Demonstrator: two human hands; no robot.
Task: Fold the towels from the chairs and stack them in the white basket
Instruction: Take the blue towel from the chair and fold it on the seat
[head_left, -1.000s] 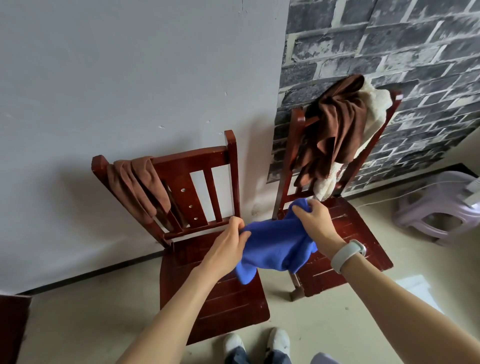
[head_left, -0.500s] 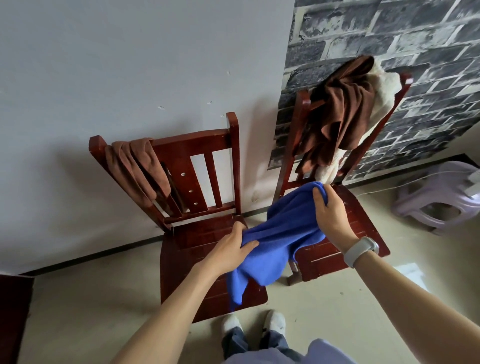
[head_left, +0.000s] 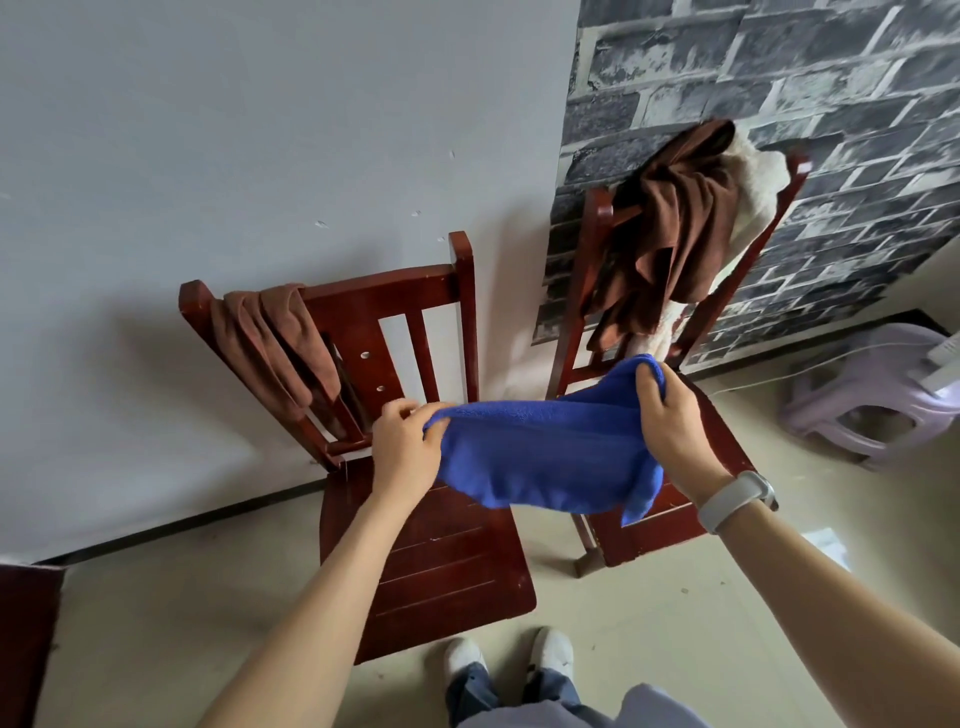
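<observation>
Hands first: our left hand (head_left: 406, 451) and right hand (head_left: 670, 423) each grip an end of the blue towel (head_left: 545, 452), stretched between them above two chairs' seats.

plain grey wall (head_left: 218, 156) meets brick-patterned wall (head_left: 779, 78); beige floor (head_left: 156, 623), lilac plastic stool (head_left: 878, 395) right.

Left chair (head_left: 436, 561): seat bare and open from the front edge; back corner of its backrest taken by a draped brown towel (head_left: 275, 353), slats beside it uncovered. Right chair (head_left: 670, 525): front of seat screened by the blue towel (head_left: 545, 457) stretched between left hand (head_left: 405, 452) and right hand (head_left: 675, 431); backrest top buried under a dark brown towel (head_left: 670, 234) and cream towel (head_left: 753, 182). Narrow floor gap between the chairs; purple stool (head_left: 872, 395) stands near the right chair's outer side.
</observation>
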